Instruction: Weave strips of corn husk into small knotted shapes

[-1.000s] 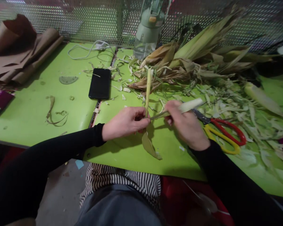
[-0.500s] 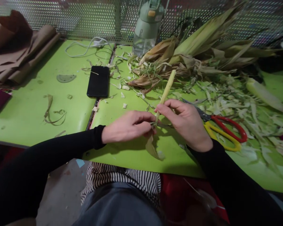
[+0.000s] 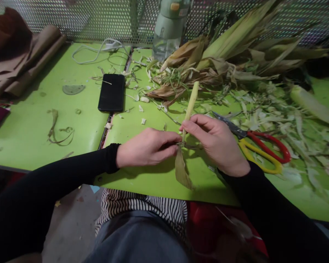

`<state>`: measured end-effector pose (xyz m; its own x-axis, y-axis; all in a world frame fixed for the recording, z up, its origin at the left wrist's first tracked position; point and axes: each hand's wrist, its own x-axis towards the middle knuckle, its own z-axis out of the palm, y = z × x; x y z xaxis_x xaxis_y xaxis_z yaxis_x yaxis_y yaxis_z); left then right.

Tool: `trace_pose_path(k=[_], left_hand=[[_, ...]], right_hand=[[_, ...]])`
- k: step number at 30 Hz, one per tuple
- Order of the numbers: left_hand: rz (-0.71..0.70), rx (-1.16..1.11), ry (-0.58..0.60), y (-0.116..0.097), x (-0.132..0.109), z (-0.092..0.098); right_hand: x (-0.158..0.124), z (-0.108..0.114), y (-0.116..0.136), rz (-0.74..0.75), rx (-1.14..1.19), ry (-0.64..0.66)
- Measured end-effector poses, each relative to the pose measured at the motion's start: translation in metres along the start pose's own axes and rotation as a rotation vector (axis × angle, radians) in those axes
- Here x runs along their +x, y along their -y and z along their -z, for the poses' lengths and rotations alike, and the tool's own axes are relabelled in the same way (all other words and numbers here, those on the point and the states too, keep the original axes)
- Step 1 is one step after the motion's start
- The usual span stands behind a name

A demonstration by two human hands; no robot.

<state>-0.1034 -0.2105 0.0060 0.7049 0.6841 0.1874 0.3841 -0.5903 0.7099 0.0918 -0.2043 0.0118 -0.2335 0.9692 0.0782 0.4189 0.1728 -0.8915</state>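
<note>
Near the table's front edge, my right hand [image 3: 212, 142] pinches a pale yellow-green strip that looks like folded corn husk [image 3: 192, 100]; it stands nearly upright. My left hand [image 3: 149, 148] is closed at the foot of the same piece, its fingertips on a thin knotted or twisted part. A wider, drier husk flap [image 3: 182, 170] hangs below the fingers toward me. Just right of my right hand lie scissors [image 3: 242, 134] with one red and one yellow handle, blades pointing away to the left. What the left fingertips pinch is partly hidden.
Corn husks [image 3: 227, 47] are heaped at the back, with shredded scraps [image 3: 287, 109] spread to the right. A green-topped bottle [image 3: 168, 33], a phone [image 3: 111, 93], a white cable [image 3: 89, 60], a protractor [image 3: 73, 89] and brown paper [image 3: 38, 54] lie or stand farther left on the green table [image 3: 90, 128].
The hanging flap has swung slightly right and spread into fuller view. My left thumb has shifted a little; both hands keep their hold. The whole view has shifted slightly.
</note>
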Motion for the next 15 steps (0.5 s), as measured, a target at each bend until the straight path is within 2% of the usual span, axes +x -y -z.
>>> trace_pose_path(k=[11,15], left_hand=[[-0.217,0.231,-0.115,0.001,-0.01,-0.008],[-0.263,0.299,-0.114,0.0,-0.012,-0.013]], right_hand=[[-0.004,-0.004,0.002,0.052,-0.07,0.001],[-0.006,-0.006,0.001,0.088,-0.091,0.001]])
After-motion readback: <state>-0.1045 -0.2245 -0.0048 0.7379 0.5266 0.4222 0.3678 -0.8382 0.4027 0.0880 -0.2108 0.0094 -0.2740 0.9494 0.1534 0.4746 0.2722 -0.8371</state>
